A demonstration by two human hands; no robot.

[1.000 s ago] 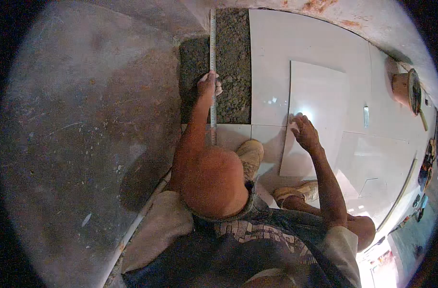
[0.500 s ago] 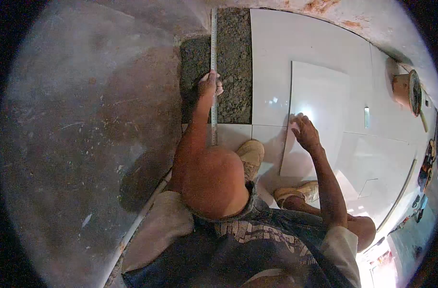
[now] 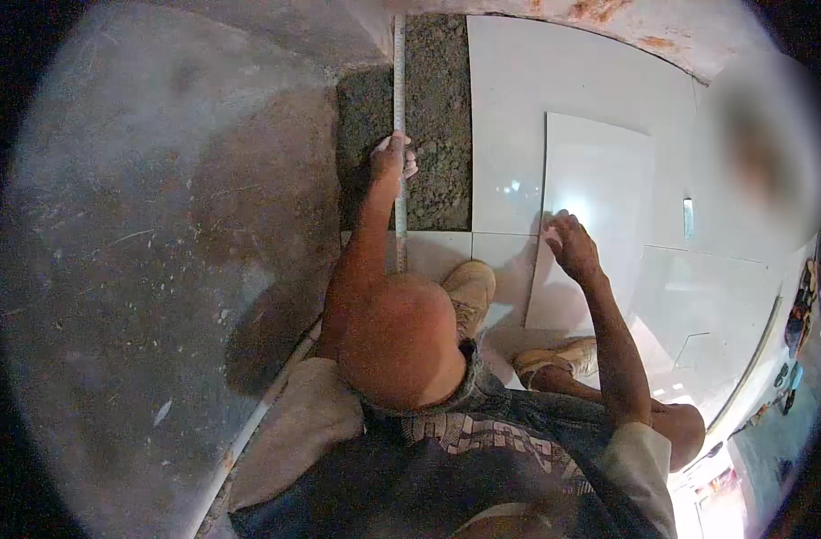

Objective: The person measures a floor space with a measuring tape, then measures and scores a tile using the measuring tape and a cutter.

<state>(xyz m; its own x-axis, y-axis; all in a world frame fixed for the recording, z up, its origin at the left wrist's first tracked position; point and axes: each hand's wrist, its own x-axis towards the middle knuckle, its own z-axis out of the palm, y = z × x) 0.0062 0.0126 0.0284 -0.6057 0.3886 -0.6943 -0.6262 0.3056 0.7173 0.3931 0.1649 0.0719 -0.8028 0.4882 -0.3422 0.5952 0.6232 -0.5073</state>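
Note:
A pale measuring tape (image 3: 399, 90) stretches straight up across a patch of rough grey mortar (image 3: 439, 126). My left hand (image 3: 394, 160) is closed round the tape about halfway along the patch. A loose white tile (image 3: 599, 171) lies at a slight angle on top of the laid white tiles (image 3: 509, 81). Over the left edge of that loose tile rests my right hand (image 3: 570, 244), its fingers bent but apart, holding nothing.
To the left rises a scuffed grey wall (image 3: 159, 225). A small shiny strip (image 3: 688, 218) lies on the tiles at right. My shoes (image 3: 470, 292) stand below the mortar patch. Several dark items (image 3: 798, 319) sit at the far right; a blurred area covers the upper right.
Both hands and the tape hold their places. The bucket seen earlier at the upper right is now hidden by a blurred area.

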